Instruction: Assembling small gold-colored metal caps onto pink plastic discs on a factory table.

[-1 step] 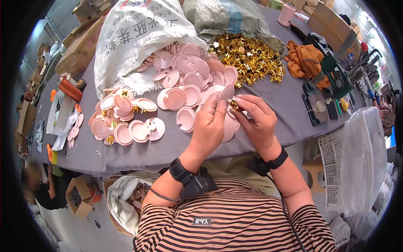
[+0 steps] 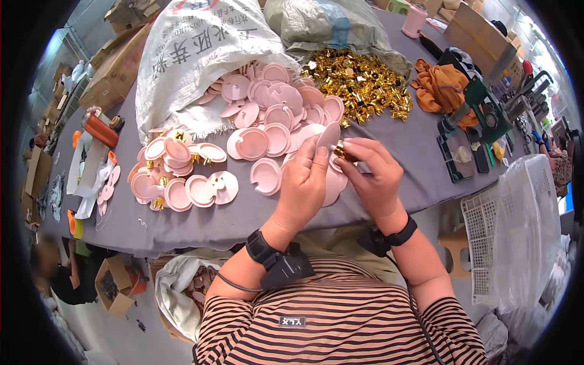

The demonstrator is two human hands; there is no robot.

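Observation:
Over the near edge of a grey-covered table, my left hand grips a pink plastic disc, held on edge. Pinched in the fingers of my right hand is a small gold metal clip, right against the face of that disc. Fingers partly hide where the two meet. Behind my hands lies a heap of loose pink discs, and beyond it, to the right, a pile of gold clips. Left of my hands sits a group of pink discs with gold clips on some.
A white woven sack lies open at the back left, a greyish sack behind the clips. On the right stand an orange cloth and a green hand press. White plastic crates are at lower right; a person sits at far left.
My right fingers have turned slightly around the gold clip at the disc. The left hand keeps its hold on the disc, almost unmoved.

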